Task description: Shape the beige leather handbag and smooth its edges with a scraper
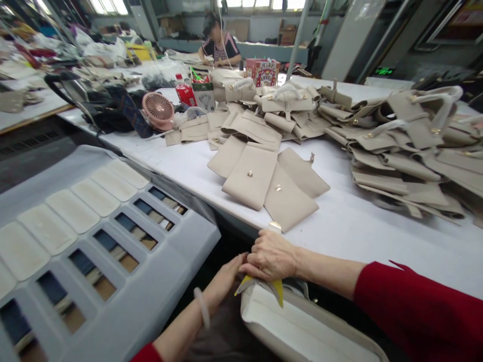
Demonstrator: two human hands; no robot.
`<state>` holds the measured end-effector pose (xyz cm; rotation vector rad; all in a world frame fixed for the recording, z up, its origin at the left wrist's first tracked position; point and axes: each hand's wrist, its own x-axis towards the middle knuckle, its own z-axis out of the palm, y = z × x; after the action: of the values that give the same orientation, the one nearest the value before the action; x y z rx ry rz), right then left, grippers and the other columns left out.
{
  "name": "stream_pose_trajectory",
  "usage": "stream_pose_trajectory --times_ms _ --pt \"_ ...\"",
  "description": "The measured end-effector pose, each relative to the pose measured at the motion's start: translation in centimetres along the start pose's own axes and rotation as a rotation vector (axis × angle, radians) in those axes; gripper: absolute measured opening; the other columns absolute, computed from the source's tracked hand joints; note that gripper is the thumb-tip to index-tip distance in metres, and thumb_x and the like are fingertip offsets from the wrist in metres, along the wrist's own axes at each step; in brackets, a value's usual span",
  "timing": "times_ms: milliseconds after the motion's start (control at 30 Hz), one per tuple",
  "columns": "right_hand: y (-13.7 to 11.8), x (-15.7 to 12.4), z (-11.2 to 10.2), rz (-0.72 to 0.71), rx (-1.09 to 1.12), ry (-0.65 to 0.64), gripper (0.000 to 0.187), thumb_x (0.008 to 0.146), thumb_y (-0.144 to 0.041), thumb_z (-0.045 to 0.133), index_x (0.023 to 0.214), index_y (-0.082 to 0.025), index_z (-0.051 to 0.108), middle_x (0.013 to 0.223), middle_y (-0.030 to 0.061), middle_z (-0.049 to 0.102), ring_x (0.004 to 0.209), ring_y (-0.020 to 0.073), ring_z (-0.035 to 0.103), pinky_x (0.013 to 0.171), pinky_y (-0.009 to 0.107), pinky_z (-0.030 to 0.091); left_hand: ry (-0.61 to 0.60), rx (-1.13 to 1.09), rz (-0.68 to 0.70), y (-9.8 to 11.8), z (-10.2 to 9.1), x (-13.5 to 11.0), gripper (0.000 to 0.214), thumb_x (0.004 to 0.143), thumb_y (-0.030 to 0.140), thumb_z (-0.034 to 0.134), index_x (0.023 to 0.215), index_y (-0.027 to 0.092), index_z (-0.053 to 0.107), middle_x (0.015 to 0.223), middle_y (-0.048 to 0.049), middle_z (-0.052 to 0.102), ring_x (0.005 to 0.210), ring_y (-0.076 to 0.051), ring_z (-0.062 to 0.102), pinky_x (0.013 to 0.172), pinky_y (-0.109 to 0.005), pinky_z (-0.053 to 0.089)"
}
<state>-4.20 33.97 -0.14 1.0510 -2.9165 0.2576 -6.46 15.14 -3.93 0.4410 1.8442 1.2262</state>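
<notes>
In the lower middle, a beige handbag (260,334) with a white panel tilts below the table edge. My right hand (269,255) is closed in a fist over its upper end. A yellow piece (278,290) with a pale edge sticks out under that fist. A pale tip with a golden edge (275,227) shows just above the knuckles; what the fist holds is hidden. My left hand (226,275) reaches in from the left, its fingers stretched and close together. The left fingertips meet the right fist and are partly covered.
Beige flap pieces (251,176) with metal clasps lie on the white table (339,241). Handbags (403,151) are heaped at right. A grey slotted tray (151,281) with cream panels stands left. A pink fan (158,110) and red bottle (184,91) stand behind; a person (221,48) sits farther back.
</notes>
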Motion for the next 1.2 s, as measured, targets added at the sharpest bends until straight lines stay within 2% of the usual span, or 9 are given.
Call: stream_pose_trajectory --times_ms 100,233,433,633,733,833,1000,1100,1200 --pt "-0.4 -0.4 -0.1 0.031 -0.006 0.002 0.055 0.102 -0.046 0.031 0.066 -0.020 0.064 0.059 0.0030 0.069 0.053 0.0160 0.058 0.058 0.031 0.027 0.024 -0.095 0.107 0.9 -0.7 -2.3 0.053 0.100 0.051 0.033 0.135 0.018 0.055 0.140 -0.0045 0.056 0.136 -0.023 0.042 0.118 -0.033 0.029" --pt "-1.0 -0.9 -0.2 0.100 -0.016 0.042 0.056 0.102 -0.044 0.031 0.063 -0.019 0.062 0.058 0.0036 0.068 0.052 0.0157 0.058 0.057 0.034 0.023 -0.006 0.024 0.175 1.3 0.4 -4.3 0.046 0.098 0.049 0.041 0.132 0.024 0.059 0.136 -0.0033 0.060 0.127 -0.025 0.052 0.111 -0.038 0.039" --pt "-1.5 -1.5 -0.1 0.170 -0.043 0.048 0.054 0.102 -0.041 0.031 0.062 -0.020 0.060 0.058 0.0038 0.068 0.051 0.0160 0.056 0.057 0.035 0.017 0.008 0.309 0.279 1.4 0.9 -3.9 0.042 0.101 0.044 0.034 0.135 0.031 0.055 0.138 0.0017 0.058 0.137 -0.022 0.043 0.124 -0.047 0.011" --pt "-2.9 -2.3 -0.3 0.306 -0.012 0.000 0.057 0.103 -0.042 0.028 0.063 -0.019 0.061 0.060 0.0049 0.069 0.054 0.0158 0.058 0.059 0.035 0.015 -0.002 0.484 0.386 2.3 1.0 -4.1 0.041 0.103 0.034 0.029 0.136 0.026 0.052 0.140 0.0001 0.056 0.132 -0.015 0.048 0.125 -0.041 0.009" --pt "-4.1 -2.8 -0.6 0.395 0.010 -0.024 0.057 0.104 -0.042 0.028 0.065 -0.018 0.063 0.064 0.0054 0.070 0.057 0.0156 0.060 0.059 0.035 0.017 -0.035 0.447 0.395 2.2 0.9 -4.0 0.040 0.103 0.036 0.031 0.133 0.027 0.055 0.136 0.0007 0.060 0.128 -0.015 0.051 0.125 -0.041 0.007" --pt "-5.2 -3.1 -0.9 0.496 0.039 -0.052 0.059 0.104 -0.042 0.026 0.067 -0.019 0.066 0.067 0.0053 0.072 0.060 0.0158 0.062 0.060 0.034 0.019 -0.174 0.261 0.330 2.2 0.1 -3.5 0.040 0.102 0.043 0.033 0.123 0.027 0.064 0.119 0.0010 0.069 0.114 -0.019 0.061 0.123 -0.044 0.005" --pt "-6.3 -4.9 -1.7 0.860 0.079 -0.091 0.064 0.102 -0.051 0.023 0.071 -0.021 0.070 0.075 0.0078 0.075 0.070 0.0208 0.067 0.061 0.033 0.026 -0.367 -0.234 0.111 2.7 -0.9 -2.2 0.057 0.099 0.055 0.030 0.111 0.018 0.072 0.102 -0.0055 0.074 0.100 -0.025 0.064 0.101 -0.041 0.042" --pt "-6.7 -8.5 -2.5 1.120 0.055 -0.066 0.070 0.102 -0.051 0.015 0.074 -0.020 0.071 0.075 0.0116 0.074 0.072 0.0251 0.068 0.061 0.033 0.030 -0.350 -0.249 0.089 2.8 -0.4 -1.5 0.049 0.091 0.055 0.052 0.106 0.014 0.075 0.096 -0.0074 0.075 0.090 -0.025 0.064 0.083 -0.034 0.046" --pt "-7.6 -13.5 -3.3 1.376 0.282 0.056 0.071 0.097 -0.064 0.017 0.080 -0.021 0.071 0.087 0.0116 0.074 0.085 0.0289 0.066 0.069 0.034 0.038 -0.336 -0.217 0.081 2.9 0.1 -0.7 0.042 0.082 0.051 0.068 0.097 0.013 0.077 0.092 -0.0077 0.075 0.086 -0.025 0.062 0.077 -0.032 0.042"
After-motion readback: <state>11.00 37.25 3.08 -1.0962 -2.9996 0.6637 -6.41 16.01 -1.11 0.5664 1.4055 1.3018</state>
